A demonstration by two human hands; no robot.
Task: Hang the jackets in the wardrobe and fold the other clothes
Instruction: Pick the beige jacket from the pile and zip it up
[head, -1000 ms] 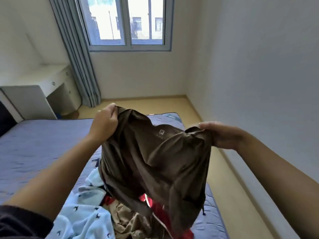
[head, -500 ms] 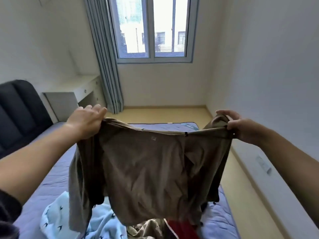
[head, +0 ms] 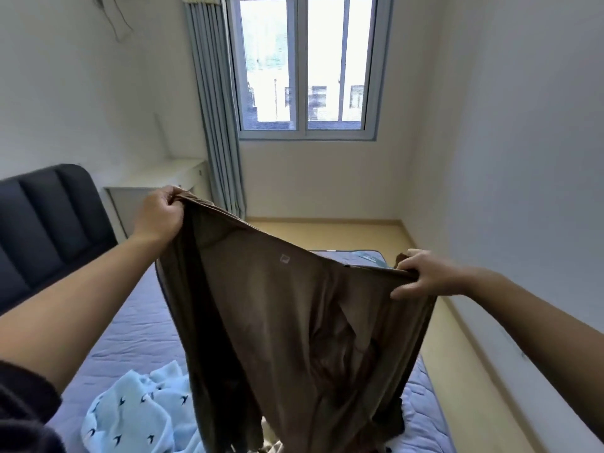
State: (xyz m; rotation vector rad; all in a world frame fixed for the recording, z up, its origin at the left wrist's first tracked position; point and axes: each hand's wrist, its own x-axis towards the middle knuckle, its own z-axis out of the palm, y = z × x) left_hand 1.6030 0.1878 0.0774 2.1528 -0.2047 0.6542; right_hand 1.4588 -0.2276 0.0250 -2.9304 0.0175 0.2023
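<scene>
Hands up and well apart. Left hand [head: 160, 214] at centre left, fingers curled tight round one top corner of the brown garment [head: 277, 322]; right hand [head: 421, 276] at centre right, pinching the other corner between thumb and fingers. Stretched wide across mid-frame, left corner higher, hanging down over the bed [head: 130, 328]. Lower left, on the bed: crumpled light-blue cloth [head: 130, 416], dark bird print. Far left, dark headboard [head: 49, 217]; beyond it, white desk [head: 157, 178].
</scene>
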